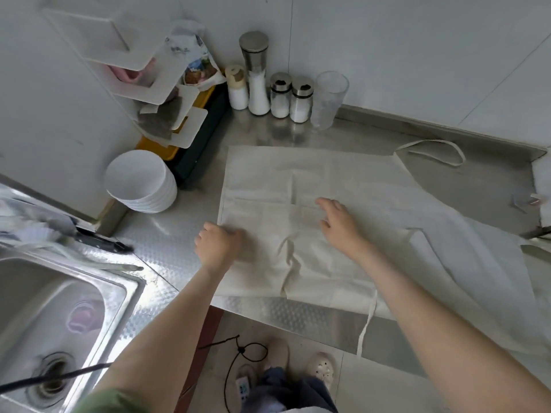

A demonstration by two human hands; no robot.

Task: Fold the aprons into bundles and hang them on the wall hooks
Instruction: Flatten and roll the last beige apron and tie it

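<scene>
Okay, so you're barely into this one. The steel surface (179, 248) has one cream apron (328, 180) spread almost flat across it. It's creased, maybe doubled along its length, but it's nowhere near a bundle. I'd say all the folding and the hanging are still ahead, and no wall hooks show from here.

Your right hand (340, 222) lies on the middle of the cloth with the fingers straight and spread, holding nothing. Your left hand (216, 245) sits at the apron's left edge with the fingers curled under. It's blurry, so I can't tell whether they've got the hem pinched.

Around you: the sink (131, 281) is well off to the left of your left fingers, and the wall rack (167, 93) is far beyond them. A stack of white bowls (140, 186) sits just past those fingers, near the apron's corner. Shakers (280, 96) and a glass (329, 99) stand beyond your right fingers, clear of the cloth.

A knife (101, 241) lies to the left of your left fingers. The neck loop (432, 150) lies far right, and a tie (366, 323) dangles off the front edge. That one could snag.
</scene>
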